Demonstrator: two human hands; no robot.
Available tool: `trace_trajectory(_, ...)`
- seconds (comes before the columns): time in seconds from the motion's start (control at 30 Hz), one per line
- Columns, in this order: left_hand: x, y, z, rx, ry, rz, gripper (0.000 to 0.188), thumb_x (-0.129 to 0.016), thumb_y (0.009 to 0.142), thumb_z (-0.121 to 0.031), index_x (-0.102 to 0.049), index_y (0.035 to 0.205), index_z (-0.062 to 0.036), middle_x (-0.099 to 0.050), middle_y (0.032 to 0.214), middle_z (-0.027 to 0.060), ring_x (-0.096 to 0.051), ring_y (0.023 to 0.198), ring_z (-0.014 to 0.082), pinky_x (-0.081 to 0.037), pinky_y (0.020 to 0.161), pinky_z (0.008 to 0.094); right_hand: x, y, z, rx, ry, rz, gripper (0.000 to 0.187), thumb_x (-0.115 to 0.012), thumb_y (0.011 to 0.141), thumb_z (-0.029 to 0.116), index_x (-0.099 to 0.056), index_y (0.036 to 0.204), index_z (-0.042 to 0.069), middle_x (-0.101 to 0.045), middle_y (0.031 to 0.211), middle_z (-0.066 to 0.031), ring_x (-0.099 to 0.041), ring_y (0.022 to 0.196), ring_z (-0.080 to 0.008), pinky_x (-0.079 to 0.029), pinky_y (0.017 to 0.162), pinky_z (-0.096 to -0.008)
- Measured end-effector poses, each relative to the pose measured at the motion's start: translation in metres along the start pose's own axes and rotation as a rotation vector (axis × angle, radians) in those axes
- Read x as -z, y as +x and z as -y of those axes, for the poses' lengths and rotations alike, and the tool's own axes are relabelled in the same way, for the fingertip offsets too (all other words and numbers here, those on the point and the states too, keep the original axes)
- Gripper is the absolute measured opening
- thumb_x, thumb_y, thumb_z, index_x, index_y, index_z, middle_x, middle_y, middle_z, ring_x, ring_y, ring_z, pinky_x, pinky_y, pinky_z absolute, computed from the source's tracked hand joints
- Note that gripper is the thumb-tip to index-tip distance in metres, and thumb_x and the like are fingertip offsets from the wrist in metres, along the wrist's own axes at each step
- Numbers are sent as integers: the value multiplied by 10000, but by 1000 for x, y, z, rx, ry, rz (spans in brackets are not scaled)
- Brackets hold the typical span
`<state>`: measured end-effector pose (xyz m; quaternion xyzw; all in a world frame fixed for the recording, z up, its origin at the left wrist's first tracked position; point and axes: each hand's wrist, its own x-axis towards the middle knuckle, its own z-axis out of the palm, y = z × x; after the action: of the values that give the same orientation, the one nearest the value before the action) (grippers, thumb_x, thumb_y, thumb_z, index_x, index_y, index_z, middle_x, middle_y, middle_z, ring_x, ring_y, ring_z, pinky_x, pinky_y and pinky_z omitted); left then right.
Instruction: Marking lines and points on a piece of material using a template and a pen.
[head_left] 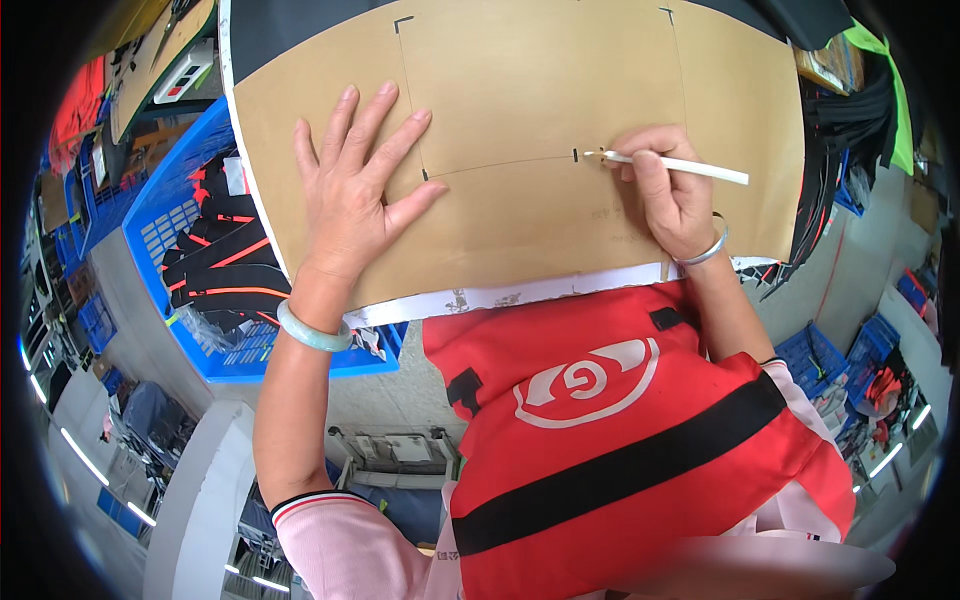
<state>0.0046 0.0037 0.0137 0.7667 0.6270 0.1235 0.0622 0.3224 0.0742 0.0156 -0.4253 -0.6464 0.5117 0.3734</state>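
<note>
A large sheet of brown card (510, 230) lies over the table, marked with thin pencil lines and short black slots at the corners of an outline. My left hand (355, 180) rests flat on the card with its fingers spread, its thumb near the lower left slot. In my right hand (672, 195) is a slim white pen (700, 170), pinched between thumb and fingers. The pen's tip points left and is just beside a black slot at the right end of the curved line. Whether the tip touches the card, I cannot tell.
A blue plastic crate (150, 225) on the left holds black fabric pieces with orange edging. Dark fabric (290, 28) lies at the far edge of the card. More black pieces (850, 130) hang on the right, near a bright green cloth (895, 110). Blue crates (810, 355) stand on the floor.
</note>
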Motion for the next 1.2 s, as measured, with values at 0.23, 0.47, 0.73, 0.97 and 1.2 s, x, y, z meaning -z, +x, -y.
trace_trajectory(0.23,1,1,0,6,-5,-9,657,-789,742,-521,-635,1351,-328,-473,1533,-4,-364,1450,309,-197,1125,700,-4,14,-3,326,-361,109,60,-618,951,113,-646,909,79,-674,770,-36,-592,635,-192,-447,633,-318)
trace_trajectory(0.47,3,1,0,6,5,11,666,-771,751,-544,-621,1365,-334,-473,1535,9,-367,1446,319,-199,1122,704,-3,20,0,163,-277,172,151,-573,987,122,-652,874,60,-648,746,-44,-565,588,-188,-451,604,-318)
trace_trajectory(0.73,3,1,-5,13,3,12,669,-770,754,-553,-617,1369,-340,-456,1551,5,-349,1462,311,-180,1135,703,-10,118,-15,124,-122,-191,266,-525,1055,270,-635,996,35,-662,734,-16,-590,642,-103,-478,625,-256)
trace_trajectory(0.97,4,1,-3,27,-15,14,673,-785,741,-542,-622,1362,-340,-453,1552,1,-342,1467,307,-164,1145,696,-14,125,-15,181,-382,-201,264,-543,1045,283,-643,937,63,-679,740,-29,-615,641,-142,-499,626,-279)
trace_trajectory(1.2,3,1,-3,31,-17,20,677,-801,729,-526,-625,1356,-342,-459,1546,-1,-342,1467,304,-159,1148,693,-11,127,-21,96,-237,-201,265,-545,1045,274,-649,927,62,-677,740,-27,-625,661,-121,-500,642,-264)
